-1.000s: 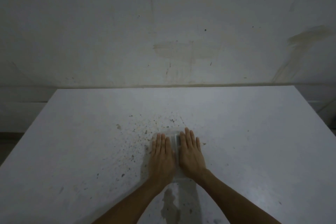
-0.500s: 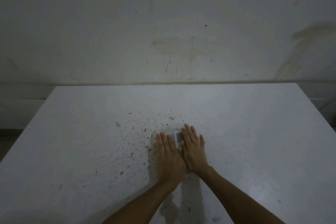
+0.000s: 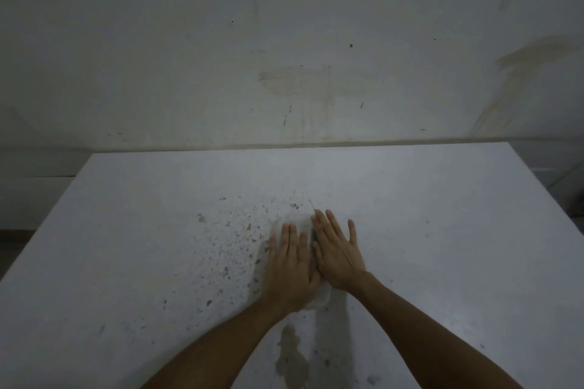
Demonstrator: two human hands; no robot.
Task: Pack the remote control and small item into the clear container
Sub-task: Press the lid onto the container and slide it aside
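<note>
Both hands are lying flat, palms down, on a clear, rounded plastic container (image 3: 298, 220) sitting on the white, speckled table (image 3: 442, 230). The left hand (image 3: 292, 268) is pressing down with fingers straight and close together, covering the container's left part; its fingertips (image 3: 286, 228) are pointing away from the person. The right hand (image 3: 336, 254) is lying just beside it, touching it along the thumb side, with fingers spread a little wider and angled slightly to the left. Neither hand is curling around anything; both are laid out flat on top.

The container is showing only in slivers: a pale, translucent rounded edge is peeking out beyond the left fingertips, and another rounded corner is poking out under the wrists, nearest the person. Between the two hands, a thin dark strip (image 3: 313, 235) is showing through the lid; whether that is the remote control is too hidden to tell. The small item cannot be made out.

To the left of the left hand, dark specks (image 3: 240, 240) are scattering across the tabletop. Nearer the person, between the forearms, a greyish stain (image 3: 290, 357) is marking the surface. Beyond the fingertips, the table is running up to a dull, marked wall (image 3: 284, 41).
</note>
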